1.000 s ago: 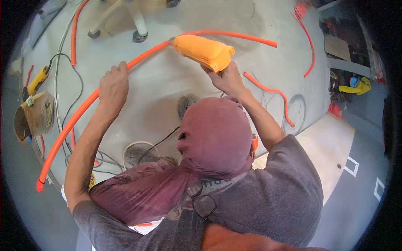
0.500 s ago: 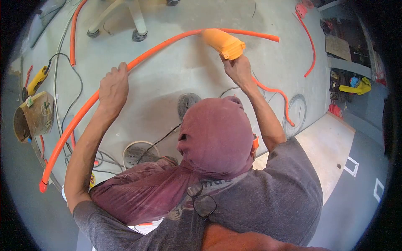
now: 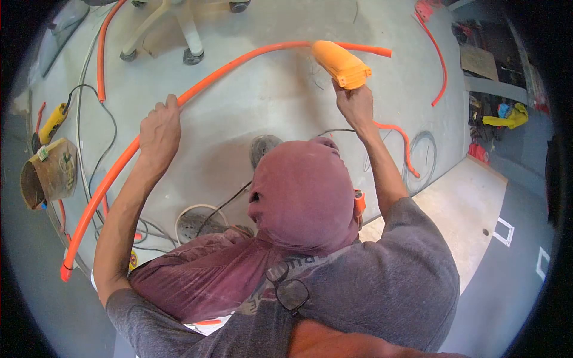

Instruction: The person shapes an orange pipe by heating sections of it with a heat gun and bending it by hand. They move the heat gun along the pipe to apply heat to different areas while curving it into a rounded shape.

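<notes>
A long orange conduit pipe (image 3: 239, 58) curves across the view above the floor. My left hand (image 3: 160, 132) is closed around it on the left side, with one stretch running down to the lower left. My right hand (image 3: 356, 110) grips the handle of a yellow heat gun (image 3: 340, 62), whose body overlaps the pipe near its right end. The nozzle is hidden from this angle. A maroon cloth (image 3: 304, 197) covers the head in the foreground and hides part of the floor.
A wheeled chair base (image 3: 185, 30) stands at the top. On the left lie a yellow corded tool (image 3: 54, 123), a cut container (image 3: 54, 170) and loose cables. More orange pipe pieces (image 3: 406, 146) lie around. A board (image 3: 459, 203) and cluttered shelves (image 3: 480, 59) are on the right.
My right hand has moved the heat gun rightward along the pipe, closer to its right end. My left hand keeps its hold, with only a slight shift.
</notes>
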A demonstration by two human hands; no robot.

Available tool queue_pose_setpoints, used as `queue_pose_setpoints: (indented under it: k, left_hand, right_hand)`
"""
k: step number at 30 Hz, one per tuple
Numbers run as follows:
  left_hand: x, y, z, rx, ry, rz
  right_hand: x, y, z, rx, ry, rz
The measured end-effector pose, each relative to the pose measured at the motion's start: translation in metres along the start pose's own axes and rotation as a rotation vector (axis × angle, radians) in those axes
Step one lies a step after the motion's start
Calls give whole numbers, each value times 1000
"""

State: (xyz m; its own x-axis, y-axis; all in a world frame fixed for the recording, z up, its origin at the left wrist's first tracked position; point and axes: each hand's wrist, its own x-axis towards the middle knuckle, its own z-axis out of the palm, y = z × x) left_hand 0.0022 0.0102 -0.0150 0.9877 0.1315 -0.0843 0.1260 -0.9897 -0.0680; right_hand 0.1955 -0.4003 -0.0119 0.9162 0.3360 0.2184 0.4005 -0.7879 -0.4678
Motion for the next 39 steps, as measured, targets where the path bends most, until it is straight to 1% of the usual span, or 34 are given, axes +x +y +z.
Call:
queue_pose_setpoints:
  k: [2,5,7,9,10,14,15,16,17,19,20,22,23,25,26,28,29,31,39]
  left_hand:
    - [0,0,-1,-34,20,5]
    - [3,1,-7,-20,51,0]
    - [5,-1,-7,-51,31,-22]
    - [6,-2,-9,-82,11,-45]
    - [7,-2,-10,-136,9,-52]
    - [7,1,-11,-241,-10,-83]
    - [8,1,-9,-241,-7,-79]
    - [8,1,-6,-255,-47,-98]
    - [8,0,-3,-267,-89,-120]
    - [8,1,-3,-288,-81,-115]
    - [6,0,-2,-311,-74,-109]
    - [4,3,-8,-345,-64,-112]
    - [4,5,-10,-380,-49,-108]
    - [5,4,-7,-388,-68,-125]
    - [5,3,-7,-395,-87,-139]
    - [4,3,-6,-401,-91,-141]
    - [4,2,-5,-409,-95,-141]
    - [4,2,-5,-411,-112,-150]
    - [4,-1,-6,-440,-148,-187]
  right_hand:
    - [-3,0,-13,-53,-31,88]
    - [-8,0,-31,-13,6,76]
    - [-9,3,-40,-46,-9,75]
    - [-14,1,-52,81,-14,188]
    - [-16,14,-53,-1,12,129]
    - [-18,13,-60,33,56,182]
    - [-15,14,-58,89,7,255]
    - [-12,16,-57,147,-43,329]
    - [-9,23,-52,147,-41,329]
    - [-2,27,-41,237,-111,365]
    - [0,28,-37,241,-117,362]
    - [8,5,-42,167,-196,414]
    - [10,9,-39,167,-198,412]
    - [18,16,-30,113,-295,463]
    - [19,19,-25,115,-297,462]
    - [21,11,-17,197,-142,309]
    - [24,9,-15,197,-142,311]
    - [31,3,-15,152,-211,278]
    - [60,-18,2,173,-237,237]
